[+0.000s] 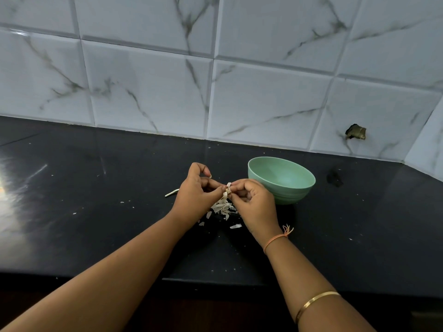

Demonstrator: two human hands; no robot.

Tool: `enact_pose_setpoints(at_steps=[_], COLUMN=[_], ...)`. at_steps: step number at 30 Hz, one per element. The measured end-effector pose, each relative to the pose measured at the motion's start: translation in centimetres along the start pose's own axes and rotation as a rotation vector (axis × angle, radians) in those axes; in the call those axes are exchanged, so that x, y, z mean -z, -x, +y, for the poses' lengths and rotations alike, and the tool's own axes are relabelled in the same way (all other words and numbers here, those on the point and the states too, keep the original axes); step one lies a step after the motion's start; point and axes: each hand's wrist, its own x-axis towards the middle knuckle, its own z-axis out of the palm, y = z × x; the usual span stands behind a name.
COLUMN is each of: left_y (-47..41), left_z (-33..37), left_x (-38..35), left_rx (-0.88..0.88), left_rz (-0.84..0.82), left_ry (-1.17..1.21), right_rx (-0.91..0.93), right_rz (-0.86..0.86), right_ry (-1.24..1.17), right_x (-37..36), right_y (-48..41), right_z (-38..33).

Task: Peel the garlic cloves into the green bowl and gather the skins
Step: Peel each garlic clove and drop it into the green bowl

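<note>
Pinching one garlic clove [228, 188] between them, left hand [196, 195] and right hand [254, 202] fingers [236, 185] curl above one skin pile [221, 207], beside one green bowl [282, 180].

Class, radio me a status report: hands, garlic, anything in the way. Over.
Left hand and right hand pinch one garlic clove. Skins piled beneath. Green bowl just right, path clear.

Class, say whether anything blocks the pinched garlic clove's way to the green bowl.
Nothing visible does. The green bowl stands open just beyond the right hand, which pinches the garlic clove with the left hand; the skins lie below them, off that path.
</note>
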Motion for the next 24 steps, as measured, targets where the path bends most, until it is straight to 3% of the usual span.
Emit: enact_pose_setpoints(at_steps=[24], left_y=[0.11], left_z=[-0.01], left_x=[0.03], left_rx=[-0.012], left_rz=[0.002], left_ry=[-0.004], right_rx=[-0.016], right_rz=[0.017], right_ry=[0.053], right_x=[0.18], right_y=[0.01], right_z=[0.28])
